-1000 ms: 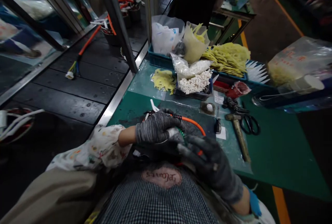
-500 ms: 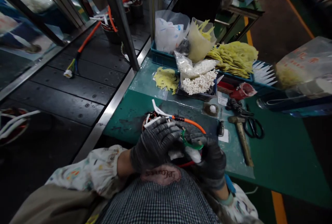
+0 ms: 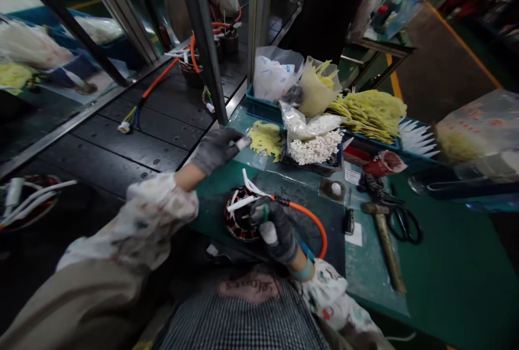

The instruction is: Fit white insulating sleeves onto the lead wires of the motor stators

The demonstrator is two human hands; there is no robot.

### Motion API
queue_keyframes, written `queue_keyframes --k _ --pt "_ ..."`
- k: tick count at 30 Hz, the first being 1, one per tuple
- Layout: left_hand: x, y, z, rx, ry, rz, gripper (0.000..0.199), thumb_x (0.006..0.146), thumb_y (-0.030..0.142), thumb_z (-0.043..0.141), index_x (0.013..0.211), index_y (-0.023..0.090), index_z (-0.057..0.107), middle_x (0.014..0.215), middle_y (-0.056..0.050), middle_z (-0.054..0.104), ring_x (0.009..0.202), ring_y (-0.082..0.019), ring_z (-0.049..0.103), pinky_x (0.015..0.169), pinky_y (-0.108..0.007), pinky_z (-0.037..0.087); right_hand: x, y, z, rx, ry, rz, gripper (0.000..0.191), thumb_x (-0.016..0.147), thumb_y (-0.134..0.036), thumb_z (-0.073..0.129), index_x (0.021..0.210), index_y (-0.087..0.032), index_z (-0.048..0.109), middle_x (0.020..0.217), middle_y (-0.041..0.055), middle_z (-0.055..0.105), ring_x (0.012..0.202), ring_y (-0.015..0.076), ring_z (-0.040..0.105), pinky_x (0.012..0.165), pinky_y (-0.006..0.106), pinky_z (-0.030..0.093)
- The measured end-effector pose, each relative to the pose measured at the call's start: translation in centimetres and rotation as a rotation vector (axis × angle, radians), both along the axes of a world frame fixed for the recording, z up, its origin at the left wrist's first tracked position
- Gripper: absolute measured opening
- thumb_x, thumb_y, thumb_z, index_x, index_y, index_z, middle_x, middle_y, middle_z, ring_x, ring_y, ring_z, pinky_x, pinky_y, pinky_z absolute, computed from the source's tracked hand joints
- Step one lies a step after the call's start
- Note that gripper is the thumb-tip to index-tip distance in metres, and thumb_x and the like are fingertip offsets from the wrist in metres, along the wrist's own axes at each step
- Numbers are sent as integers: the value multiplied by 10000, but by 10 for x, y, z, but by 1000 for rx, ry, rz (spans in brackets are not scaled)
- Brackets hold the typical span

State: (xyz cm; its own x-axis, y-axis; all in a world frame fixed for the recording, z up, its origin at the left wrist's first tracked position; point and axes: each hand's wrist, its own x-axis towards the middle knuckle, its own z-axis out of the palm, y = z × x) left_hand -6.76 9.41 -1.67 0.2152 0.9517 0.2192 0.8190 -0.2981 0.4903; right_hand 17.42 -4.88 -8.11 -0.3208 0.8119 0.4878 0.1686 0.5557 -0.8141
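My left hand (image 3: 214, 151), in a dark glove with a pale thumb tip, reaches out above the table's left edge. Its thumb and forefinger are apart with nothing visible between them. Just right of it lie flat yellow cut pieces (image 3: 265, 139). My right hand (image 3: 279, 234) is closed over the right side of a round wound motor stator (image 3: 232, 226); a bit of green strip (image 3: 265, 212) shows between its fingers, the rest hidden. White sleeves (image 3: 242, 203) stick out of the stator's top. An orange cable (image 3: 318, 223) runs from them and curves behind my right wrist.
A hammer (image 3: 385, 247), black scissors (image 3: 409, 226) and a small dark-handled tool (image 3: 348, 220) lie to the right. Bins with white tubes (image 3: 316, 147) and yellow strips (image 3: 368, 118) line the back. A metal post (image 3: 203, 42) rises beside the black conveyor (image 3: 162, 128).
My left hand has left the stator and moved up and left toward the yellow pieces. My right hand has come left onto the stator with the green strip. The view has shifted slightly.
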Motion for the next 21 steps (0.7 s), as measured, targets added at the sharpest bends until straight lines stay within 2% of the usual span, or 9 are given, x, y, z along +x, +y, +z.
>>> queue_keyframes --k 2,4,6,8,12,14,16,19,21 --pt "23 48 -14 -109 102 -16 524 1102 600 626 1087 139 873 1093 -154 864 1031 -297 806 974 -408 641 -1 5 6 20 51 78 383 1226 -578 436 1083 -298 656 934 22 774 834 210 778 797 348 701" --pt "50 80 -29 -152 158 -55 480 1028 615 778 1011 143 867 1139 -156 847 1108 -313 793 1032 -422 635 3 8 12 17 95 110 293 1221 -519 499 1107 -296 649 956 16 799 857 206 810 807 334 711" --pt "73 95 -42 -173 201 -81 464 1002 606 852 1003 143 834 1195 -150 825 1185 -316 774 1096 -477 627 7 9 18 18 111 120 229 1205 -482 547 1109 -301 648 955 1 809 866 206 836 805 315 721" --pt "87 101 -52 -185 227 -88 454 1054 589 817 1070 135 802 1237 -124 799 1211 -287 762 1131 -508 621 9 10 22 16 98 124 203 1193 -455 558 1099 -306 660 945 -14 811 861 203 851 809 302 731" --pt "85 103 -59 -222 208 -78 361 1100 497 789 1080 137 776 1157 -71 790 1090 -230 776 1060 -455 654 9 13 26 19 67 114 226 1174 -475 557 1070 -317 680 935 -22 821 833 204 859 803 301 746" --pt "75 102 -56 -241 160 -74 305 1054 424 836 979 136 767 1026 -49 799 965 -208 779 961 -385 664 8 14 25 22 45 124 237 1171 -478 562 1066 -317 700 947 -19 831 835 209 861 806 309 750" --pt "60 95 -50 -233 82 -69 245 1005 356 853 933 144 752 986 -48 823 919 -198 781 895 -317 648 7 13 22 36 37 140 295 1180 -504 544 1055 -310 727 950 -11 831 850 216 862 833 331 754" --pt "30 65 -37 -170 -56 -27 179 1071 332 747 1060 155 715 1158 -109 858 1040 -218 802 914 -313 648 9 6 12 70 73 157 359 1163 -591 581 1022 -300 738 919 -2 809 861 222 848 856 366 752" --pt "10 27 -28 -112 -166 19 250 1193 373 551 1260 151 644 1272 -143 834 1075 -204 808 929 -342 663 13 0 3 51 90 121 333 1151 -599 624 1036 -304 726 925 3 798 871 219 831 850 372 741"
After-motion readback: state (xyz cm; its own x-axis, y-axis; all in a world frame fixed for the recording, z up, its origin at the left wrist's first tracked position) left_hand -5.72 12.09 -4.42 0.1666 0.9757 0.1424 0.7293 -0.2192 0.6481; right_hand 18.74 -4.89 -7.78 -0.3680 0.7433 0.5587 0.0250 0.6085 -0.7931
